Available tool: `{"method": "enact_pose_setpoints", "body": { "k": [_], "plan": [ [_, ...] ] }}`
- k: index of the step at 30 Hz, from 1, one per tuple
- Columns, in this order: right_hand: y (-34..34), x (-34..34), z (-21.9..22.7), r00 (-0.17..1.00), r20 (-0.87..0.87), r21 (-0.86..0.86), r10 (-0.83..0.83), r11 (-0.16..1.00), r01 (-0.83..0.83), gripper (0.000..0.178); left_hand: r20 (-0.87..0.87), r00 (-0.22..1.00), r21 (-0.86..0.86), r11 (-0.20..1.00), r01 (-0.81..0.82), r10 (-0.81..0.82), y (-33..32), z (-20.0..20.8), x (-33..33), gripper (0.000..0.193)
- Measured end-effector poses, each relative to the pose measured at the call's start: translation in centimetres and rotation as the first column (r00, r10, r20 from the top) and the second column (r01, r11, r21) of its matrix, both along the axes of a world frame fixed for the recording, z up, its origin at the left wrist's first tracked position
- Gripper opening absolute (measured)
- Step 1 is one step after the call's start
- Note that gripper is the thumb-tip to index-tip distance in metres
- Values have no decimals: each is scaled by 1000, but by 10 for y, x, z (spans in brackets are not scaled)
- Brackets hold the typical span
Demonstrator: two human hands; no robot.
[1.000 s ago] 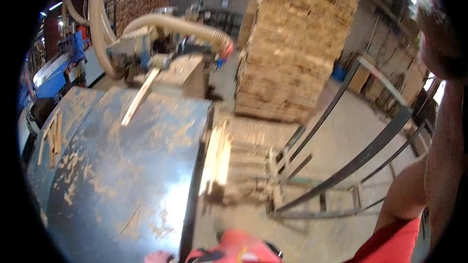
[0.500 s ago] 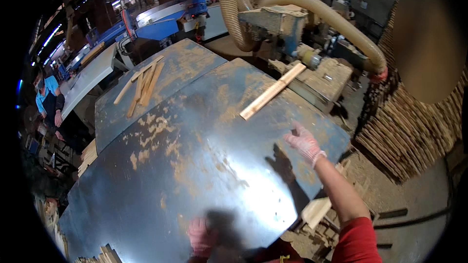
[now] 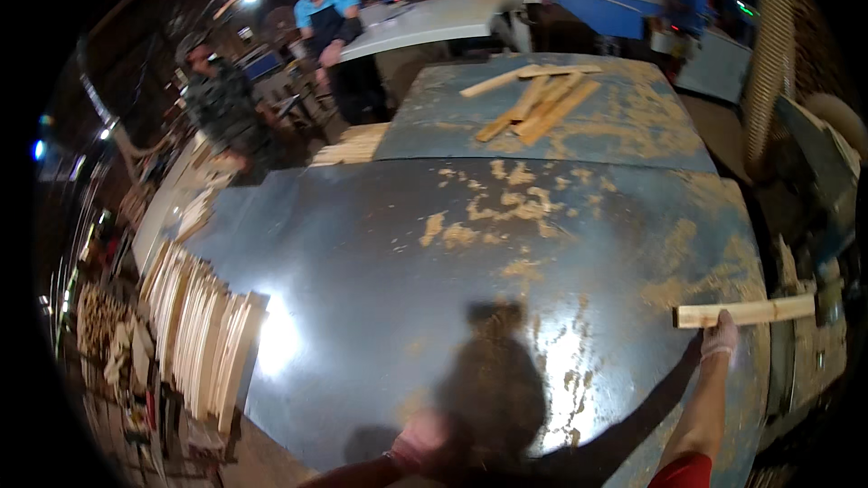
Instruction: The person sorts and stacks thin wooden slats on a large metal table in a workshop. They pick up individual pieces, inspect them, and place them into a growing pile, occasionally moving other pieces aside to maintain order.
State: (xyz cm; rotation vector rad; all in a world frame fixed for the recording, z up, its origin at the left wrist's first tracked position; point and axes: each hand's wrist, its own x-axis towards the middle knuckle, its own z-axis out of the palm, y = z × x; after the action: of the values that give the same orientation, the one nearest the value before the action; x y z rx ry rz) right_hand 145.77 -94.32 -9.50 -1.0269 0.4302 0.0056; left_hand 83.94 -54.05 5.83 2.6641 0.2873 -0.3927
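Note:
A pale wooden strip lies across the right side of the metal table, its far end reaching the machine at the edge. My right hand, in a pinkish-white glove, is closed on the strip's near side, with a fingertip over its top. At the lower edge of the view, my gloved left hand is low over or on the table near my body. It is blurred, so its fingers do not show clearly, and no object is visible in it.
Several loose wooden strips lie on the far tabletop. A row of stacked strips stands along the left edge. Two people, one in a camouflage jacket and one in a blue shirt, stand far left. A ribbed hose hangs at right.
The view has swung left, bringing the left stack and a second person in. My right hand, earlier apart from the wooden strip, has come onto it. My left hand remains low near my body.

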Motion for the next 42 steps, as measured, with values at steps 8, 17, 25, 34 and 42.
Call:
{"method": "enact_pose_setpoints", "body": {
  "k": [8, 17, 25, 34, 42],
  "plan": [
    [168, -320, 124, 739, 20, 171, 673, 726, -666, 45, 387, 921, 146, 982, -116, 51, -21, -83, -94, 75],
    [251, -621, 185, 354, -159, -468, 922, 246, -849, 56, 83, 898, -610, 735, -297, 432, -44, 39, -146, 67],
    [286, -783, 169, 266, -224, -218, 937, 218, -951, 59, -445, 411, -893, -362, -266, 796, 52, -37, -426, 33],
    [407, -974, 186, -157, -115, 96, 981, -146, -985, 58, -218, 478, -942, -55, -332, 851, 22, 3, -550, 38],
    [516, -1007, 134, -109, -431, -811, 896, -437, -389, 49, -254, -73, -723, -240, -648, 964, 17, -34, -674, 59]
  ]
}}
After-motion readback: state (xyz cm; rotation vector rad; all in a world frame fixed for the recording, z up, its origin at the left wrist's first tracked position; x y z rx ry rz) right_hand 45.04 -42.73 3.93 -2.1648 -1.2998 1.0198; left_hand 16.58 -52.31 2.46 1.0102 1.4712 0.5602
